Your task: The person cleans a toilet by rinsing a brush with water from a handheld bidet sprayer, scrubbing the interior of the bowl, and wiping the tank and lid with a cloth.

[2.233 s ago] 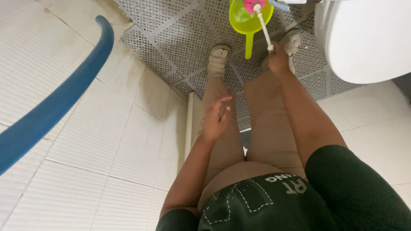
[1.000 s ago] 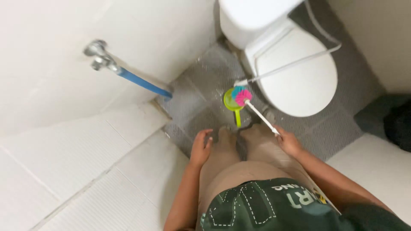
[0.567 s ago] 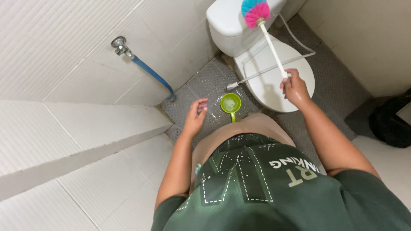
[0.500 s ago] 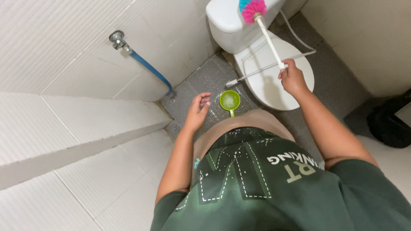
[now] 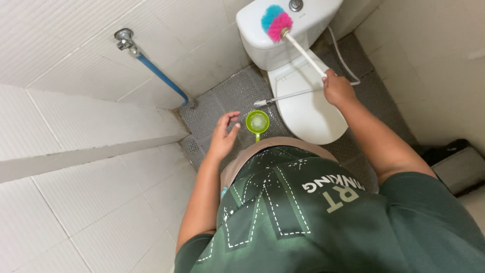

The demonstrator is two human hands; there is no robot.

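My right hand (image 5: pixel 337 89) grips the white handle of a toilet brush (image 5: pixel 277 22) with a pink and blue head. The brush head rests against the white cistern (image 5: pixel 283 30) above the closed toilet lid (image 5: pixel 308 114). My left hand (image 5: pixel 225 132) hangs open over the floor, holding nothing, beside a green plastic dipper (image 5: pixel 257 123) that stands on the grey perforated mat (image 5: pixel 222 101).
A metal tap (image 5: pixel 125 39) with a blue hose (image 5: pixel 161 77) is fixed to the white tiled wall at left. A spray hose (image 5: pixel 288 95) lies across the toilet lid. A white tiled ledge (image 5: pixel 86 136) juts out at left. A dark object (image 5: pixel 454 162) sits at right.
I have straightened up and the view has lifted from my legs to the toilet. My right hand has raised the brush from the dipper to the cistern.
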